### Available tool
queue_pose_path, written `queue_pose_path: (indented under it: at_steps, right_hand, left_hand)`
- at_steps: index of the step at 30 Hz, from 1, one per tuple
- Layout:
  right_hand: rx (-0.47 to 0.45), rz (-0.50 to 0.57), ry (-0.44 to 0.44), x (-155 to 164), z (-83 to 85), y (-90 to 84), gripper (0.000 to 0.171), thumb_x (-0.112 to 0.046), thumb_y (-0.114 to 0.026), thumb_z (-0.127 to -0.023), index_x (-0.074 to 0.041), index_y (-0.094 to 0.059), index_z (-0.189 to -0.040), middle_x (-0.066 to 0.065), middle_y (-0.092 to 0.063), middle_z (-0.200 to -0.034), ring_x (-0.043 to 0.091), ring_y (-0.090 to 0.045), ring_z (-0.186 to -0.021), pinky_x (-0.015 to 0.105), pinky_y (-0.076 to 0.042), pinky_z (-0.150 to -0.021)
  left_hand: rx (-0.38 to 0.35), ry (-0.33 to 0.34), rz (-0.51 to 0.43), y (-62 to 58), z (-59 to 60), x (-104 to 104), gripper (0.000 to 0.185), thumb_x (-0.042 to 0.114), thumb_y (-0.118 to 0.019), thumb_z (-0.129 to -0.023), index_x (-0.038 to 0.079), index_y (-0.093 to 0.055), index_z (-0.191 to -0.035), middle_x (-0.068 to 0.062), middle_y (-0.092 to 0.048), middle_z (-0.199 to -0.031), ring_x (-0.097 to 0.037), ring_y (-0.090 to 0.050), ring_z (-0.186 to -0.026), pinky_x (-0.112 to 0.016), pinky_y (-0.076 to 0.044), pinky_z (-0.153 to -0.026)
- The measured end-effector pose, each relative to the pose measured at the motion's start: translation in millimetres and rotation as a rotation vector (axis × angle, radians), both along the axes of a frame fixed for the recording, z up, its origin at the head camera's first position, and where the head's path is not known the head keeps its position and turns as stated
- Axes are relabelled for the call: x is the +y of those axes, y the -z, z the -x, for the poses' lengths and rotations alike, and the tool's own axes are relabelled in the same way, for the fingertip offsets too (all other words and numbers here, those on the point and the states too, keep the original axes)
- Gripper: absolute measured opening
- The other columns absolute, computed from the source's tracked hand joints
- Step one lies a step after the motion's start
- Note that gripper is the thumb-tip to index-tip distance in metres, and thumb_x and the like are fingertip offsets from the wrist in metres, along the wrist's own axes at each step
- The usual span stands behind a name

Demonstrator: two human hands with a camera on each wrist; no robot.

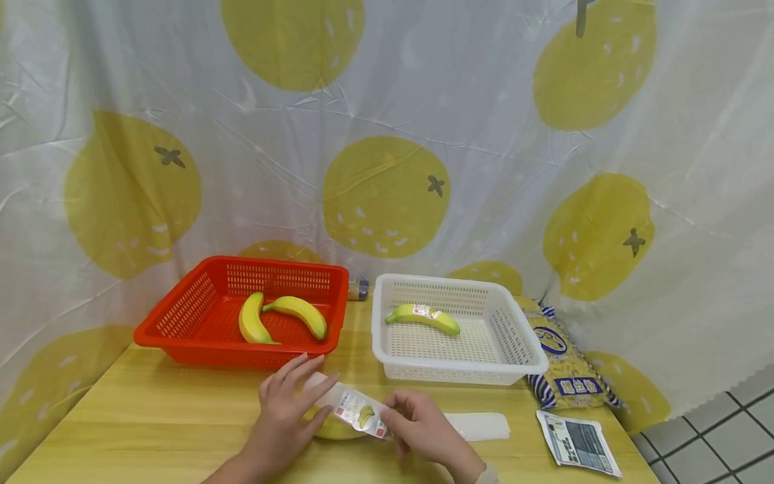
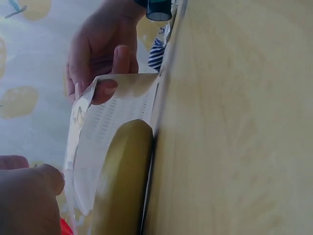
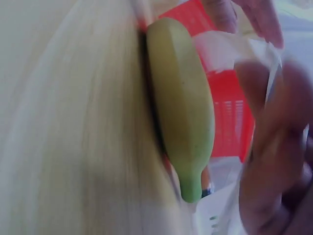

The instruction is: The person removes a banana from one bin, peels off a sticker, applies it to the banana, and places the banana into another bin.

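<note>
My right hand (image 1: 417, 425) pinches one end of a strip of banana stickers (image 1: 361, 411) between thumb and fingers. The strip has a pale backing and a printed banana picture. At its other end is my left hand (image 1: 284, 411), its fingers spread, with thumb and fingertips right at the strip's edge. Beneath the strip a banana (image 2: 124, 178) lies on the wooden table (image 1: 181, 417); in the head view the strip and left hand partly cover it. The right wrist view shows this banana's green stem end.
A red basket (image 1: 242, 356) with two bananas stands back left. Right of it, a white basket (image 1: 459, 373) holds one banana (image 1: 426, 317) bearing a sticker. A white strip (image 1: 480, 426), a flat packet (image 1: 577, 444) and a yellow noodle bag (image 1: 562, 366) lie at right.
</note>
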State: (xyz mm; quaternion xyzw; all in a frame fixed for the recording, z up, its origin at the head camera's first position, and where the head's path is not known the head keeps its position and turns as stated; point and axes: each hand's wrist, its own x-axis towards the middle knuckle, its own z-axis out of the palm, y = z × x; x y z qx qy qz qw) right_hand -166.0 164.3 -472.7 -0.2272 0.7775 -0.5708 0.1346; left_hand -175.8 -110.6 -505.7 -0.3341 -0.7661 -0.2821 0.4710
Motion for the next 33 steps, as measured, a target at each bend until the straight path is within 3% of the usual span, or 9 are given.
queue_pose_path:
  at_steps: [5,8,10,14,17,21,27,33]
  right_hand:
    - [0.021,-0.019,0.101,-1,0.7,0.9,0.021,-0.025,-0.063,-0.103,-0.005,-0.07,-0.1,0.006,-0.066,-0.07,0.007,-0.052,-0.041,0.026,-0.047,-0.038]
    - [0.045,0.005,0.141,-2,2.1,2.0,0.023,-0.025,-0.063,-0.104,-0.004,-0.071,-0.101,0.007,-0.07,-0.076,0.005,-0.053,-0.04,0.024,-0.047,-0.038]
    - [0.059,0.04,0.147,-2,2.5,2.8,0.024,-0.024,-0.063,-0.104,-0.001,-0.07,-0.102,0.01,-0.073,-0.084,0.003,-0.053,-0.041,0.022,-0.047,-0.039]
    - [0.069,0.108,0.107,-4,1.8,6.1,0.023,-0.02,-0.062,-0.104,0.001,-0.069,-0.103,0.017,-0.072,-0.096,0.001,-0.054,-0.044,0.017,-0.047,-0.043]
    - [0.083,0.126,0.066,-8,0.6,9.5,0.022,-0.02,-0.061,-0.105,0.001,-0.07,-0.104,0.023,-0.068,-0.088,0.0,-0.054,-0.045,0.016,-0.047,-0.046]
    - [0.117,0.148,0.038,-13,-1.1,13.0,0.021,-0.018,-0.061,-0.105,0.0,-0.07,-0.104,0.031,-0.064,-0.081,-0.001,-0.052,-0.046,0.017,-0.047,-0.045]
    - [0.131,0.17,0.017,-16,-2.7,14.9,0.017,-0.015,-0.061,-0.104,0.0,-0.069,-0.105,0.027,-0.068,-0.096,0.0,-0.051,-0.049,0.016,-0.045,-0.046]
    - [0.111,0.163,0.012,-18,-3.3,14.6,0.016,-0.015,-0.061,-0.104,0.0,-0.068,-0.105,0.029,-0.068,-0.092,-0.001,-0.049,-0.048,0.014,-0.042,-0.045]
  left_hand:
    - [0.084,0.094,0.047,0.1,-3.2,11,0.03,0.036,-0.056,-0.106,0.017,-0.08,-0.11,-0.011,-0.07,-0.123,-0.035,-0.06,-0.116,-0.041,-0.03,-0.099]
    - [0.052,0.175,0.044,1.0,-5.0,23,0.026,0.03,-0.061,-0.103,0.012,-0.077,-0.114,-0.006,-0.072,-0.118,-0.027,-0.066,-0.108,-0.037,-0.039,-0.095]
    - [-0.011,0.204,0.031,1.6,-5.9,31,0.028,0.027,-0.068,-0.1,0.009,-0.075,-0.12,-0.005,-0.072,-0.12,-0.023,-0.068,-0.108,-0.034,-0.043,-0.094]
    - [-0.176,0.189,0.01,3.9,-9.0,45,0.039,0.022,-0.08,-0.091,0.014,-0.071,-0.128,0.001,-0.072,-0.125,-0.017,-0.068,-0.112,-0.032,-0.048,-0.094]
    - [-0.264,0.169,-0.012,5.7,-12.5,48,0.043,0.02,-0.084,-0.087,0.018,-0.071,-0.128,0.004,-0.072,-0.125,-0.015,-0.068,-0.111,-0.031,-0.05,-0.093]
    - [-0.281,0.15,-0.055,6.2,-14.7,48,0.039,0.019,-0.086,-0.084,0.018,-0.074,-0.121,0.005,-0.075,-0.117,-0.014,-0.07,-0.105,-0.03,-0.047,-0.092]
    - [-0.307,0.148,-0.106,4.7,-15.5,46,0.034,0.019,-0.086,-0.085,0.02,-0.075,-0.117,0.008,-0.076,-0.111,-0.012,-0.07,-0.1,-0.025,-0.042,-0.093]
    - [-0.332,0.155,-0.141,6.6,-15.5,47,0.033,0.016,-0.086,-0.084,0.02,-0.075,-0.115,0.008,-0.077,-0.109,-0.012,-0.07,-0.099,-0.024,-0.043,-0.092]
